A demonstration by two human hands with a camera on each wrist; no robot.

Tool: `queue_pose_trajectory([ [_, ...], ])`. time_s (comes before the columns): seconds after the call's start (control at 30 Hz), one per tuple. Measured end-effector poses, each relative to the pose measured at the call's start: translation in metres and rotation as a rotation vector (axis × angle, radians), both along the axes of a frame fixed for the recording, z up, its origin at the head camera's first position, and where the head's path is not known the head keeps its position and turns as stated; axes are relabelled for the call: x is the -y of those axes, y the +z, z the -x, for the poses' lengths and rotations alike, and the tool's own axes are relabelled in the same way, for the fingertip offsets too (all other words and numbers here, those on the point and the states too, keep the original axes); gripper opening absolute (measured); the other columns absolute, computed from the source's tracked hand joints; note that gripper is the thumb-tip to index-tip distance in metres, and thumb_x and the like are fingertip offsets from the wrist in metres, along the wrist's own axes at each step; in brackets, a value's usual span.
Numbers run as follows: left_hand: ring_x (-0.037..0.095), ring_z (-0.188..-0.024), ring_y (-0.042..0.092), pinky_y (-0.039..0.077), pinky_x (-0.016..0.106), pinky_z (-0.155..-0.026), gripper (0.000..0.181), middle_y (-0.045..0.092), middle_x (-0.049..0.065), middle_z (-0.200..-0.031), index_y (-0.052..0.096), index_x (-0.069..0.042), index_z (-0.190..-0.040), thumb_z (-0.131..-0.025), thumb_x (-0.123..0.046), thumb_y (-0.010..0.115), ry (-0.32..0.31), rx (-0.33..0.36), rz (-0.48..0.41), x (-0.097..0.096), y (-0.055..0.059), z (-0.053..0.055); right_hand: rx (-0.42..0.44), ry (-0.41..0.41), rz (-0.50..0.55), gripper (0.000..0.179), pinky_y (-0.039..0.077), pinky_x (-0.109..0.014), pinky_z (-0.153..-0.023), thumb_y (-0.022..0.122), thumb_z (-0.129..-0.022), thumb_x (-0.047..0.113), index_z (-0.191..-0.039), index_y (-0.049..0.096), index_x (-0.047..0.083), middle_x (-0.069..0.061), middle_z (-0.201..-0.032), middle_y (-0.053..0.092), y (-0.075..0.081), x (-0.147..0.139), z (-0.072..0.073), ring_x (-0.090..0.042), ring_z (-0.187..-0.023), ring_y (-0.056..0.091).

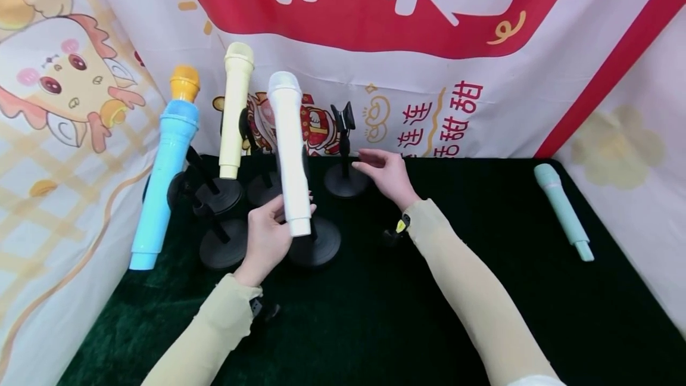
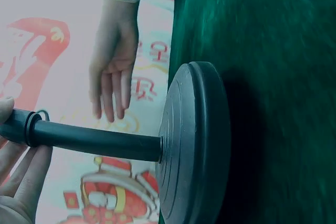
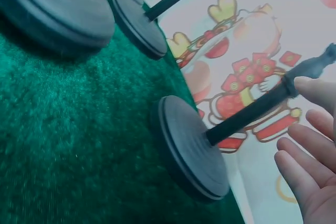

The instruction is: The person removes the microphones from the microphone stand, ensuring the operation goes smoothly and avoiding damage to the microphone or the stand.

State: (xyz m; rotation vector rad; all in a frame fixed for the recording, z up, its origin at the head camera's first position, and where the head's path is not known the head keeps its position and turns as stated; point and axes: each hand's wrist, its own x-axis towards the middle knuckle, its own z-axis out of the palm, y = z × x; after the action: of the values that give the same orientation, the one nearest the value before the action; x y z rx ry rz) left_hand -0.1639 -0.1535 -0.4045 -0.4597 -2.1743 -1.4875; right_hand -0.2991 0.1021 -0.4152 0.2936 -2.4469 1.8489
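Note:
A white microphone sits in a black stand whose round base is close over the dark green cloth. My left hand grips this stand's pole at its collar, thumb on one side and fingers on the other. Farther back is a black stand with an empty clip on top. My right hand is beside its pole with fingers loosely extended. In the right wrist view the thumb tip overlaps the collar of that pole, and the other fingers are spread apart from it.
At the left, a blue microphone with an orange head and a pale yellow microphone stand in black stands. A mint-green microphone lies on the cloth at the right. A printed curtain hangs behind the table.

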Motion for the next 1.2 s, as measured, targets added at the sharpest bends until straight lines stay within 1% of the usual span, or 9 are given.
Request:
queue_pose_trajectory([
  [0.03, 0.014, -0.100, 0.072, 0.057, 0.025, -0.085, 0.029, 0.075, 0.001, -0.108, 0.075, -0.010, -0.116, -0.088, -0.013, 0.083, -0.010, -0.004, -0.003, -0.004, 0.000, 0.001, 0.002, -0.004, 0.000, 0.043, 0.054, -0.033, -0.095, 0.081, -0.090, 0.033, -0.127, 0.072, 0.013, -0.003, -0.121, 0.072, 0.002, -0.002, -0.002, -0.014, -0.110, 0.067],
  [0.13, 0.018, -0.091, 0.073, 0.060, 0.029, -0.079, 0.024, 0.076, 0.005, -0.102, 0.076, -0.006, -0.110, -0.087, -0.003, 0.082, -0.052, -0.017, -0.022, -0.017, -0.002, 0.003, 0.007, -0.016, 0.000, 0.046, 0.054, -0.034, -0.096, 0.081, -0.090, 0.037, -0.128, 0.071, 0.013, -0.002, -0.121, 0.071, 0.008, -0.009, -0.008, -0.013, -0.111, 0.066],
  [0.27, 0.021, -0.086, 0.073, 0.061, 0.033, -0.076, 0.026, 0.076, 0.010, -0.098, 0.076, -0.002, -0.108, -0.085, 0.010, 0.077, -0.101, -0.012, -0.057, -0.033, -0.005, 0.006, 0.004, -0.021, 0.007, 0.052, 0.053, -0.035, -0.097, 0.081, -0.089, 0.041, -0.130, 0.070, 0.011, -0.003, -0.124, 0.070, 0.016, -0.019, -0.017, -0.013, -0.113, 0.065],
  [0.43, 0.015, -0.088, 0.073, 0.061, 0.031, -0.076, 0.025, 0.076, 0.005, -0.102, 0.076, -0.005, -0.110, -0.088, 0.005, 0.076, -0.150, 0.020, -0.065, -0.052, -0.005, 0.012, 0.002, -0.008, 0.032, 0.053, 0.053, -0.037, -0.098, 0.082, -0.086, 0.046, -0.128, 0.071, 0.015, -0.005, -0.126, 0.070, 0.024, -0.033, -0.032, -0.014, -0.114, 0.065],
  [0.53, 0.013, -0.089, 0.073, 0.061, 0.030, -0.077, 0.023, 0.076, 0.003, -0.105, 0.076, -0.006, -0.112, -0.089, 0.001, 0.077, -0.178, 0.037, -0.063, -0.063, -0.003, 0.015, -0.001, 0.009, 0.046, 0.055, 0.052, -0.039, -0.100, 0.081, -0.087, 0.047, -0.129, 0.070, 0.013, -0.008, -0.127, 0.069, 0.028, -0.041, -0.042, -0.016, -0.115, 0.066],
  [0.67, 0.013, -0.089, 0.073, 0.061, 0.030, -0.077, 0.022, 0.076, 0.003, -0.106, 0.076, -0.005, -0.112, -0.090, -0.001, 0.078, -0.207, 0.042, -0.065, -0.076, -0.002, 0.019, 0.004, 0.013, 0.051, 0.056, 0.051, -0.037, -0.101, 0.080, -0.088, 0.047, -0.131, 0.070, 0.012, -0.006, -0.126, 0.070, 0.030, -0.049, -0.052, -0.015, -0.115, 0.065],
  [0.77, 0.012, -0.089, 0.073, 0.061, 0.030, -0.078, 0.022, 0.075, 0.002, -0.106, 0.076, -0.005, -0.112, -0.091, -0.004, 0.078, -0.230, 0.042, -0.064, -0.086, -0.003, 0.022, -0.008, 0.020, 0.077, 0.053, 0.051, -0.036, -0.101, 0.079, -0.090, 0.043, -0.131, 0.069, 0.011, -0.004, -0.124, 0.071, 0.034, -0.054, -0.059, -0.016, -0.115, 0.066],
  [0.93, 0.013, -0.089, 0.073, 0.061, 0.034, -0.078, 0.023, 0.076, 0.004, -0.106, 0.077, -0.006, -0.113, -0.090, -0.007, 0.080, -0.274, 0.054, -0.065, -0.102, -0.006, 0.025, -0.030, 0.005, 0.100, 0.046, 0.051, -0.037, -0.101, 0.077, -0.094, 0.035, -0.131, 0.069, 0.009, -0.007, -0.126, 0.070, 0.042, -0.064, -0.071, -0.019, -0.116, 0.065],
  [1.2, 0.012, -0.089, 0.073, 0.060, 0.028, -0.078, 0.023, 0.076, 0.004, -0.105, 0.077, -0.005, -0.111, -0.088, -0.005, 0.081, -0.305, 0.087, -0.068, -0.120, -0.010, 0.027, -0.059, -0.022, 0.092, 0.043, 0.051, -0.037, -0.101, 0.073, -0.097, 0.030, -0.132, 0.067, 0.004, -0.010, -0.127, 0.069, 0.051, -0.076, -0.083, -0.020, -0.117, 0.064],
])
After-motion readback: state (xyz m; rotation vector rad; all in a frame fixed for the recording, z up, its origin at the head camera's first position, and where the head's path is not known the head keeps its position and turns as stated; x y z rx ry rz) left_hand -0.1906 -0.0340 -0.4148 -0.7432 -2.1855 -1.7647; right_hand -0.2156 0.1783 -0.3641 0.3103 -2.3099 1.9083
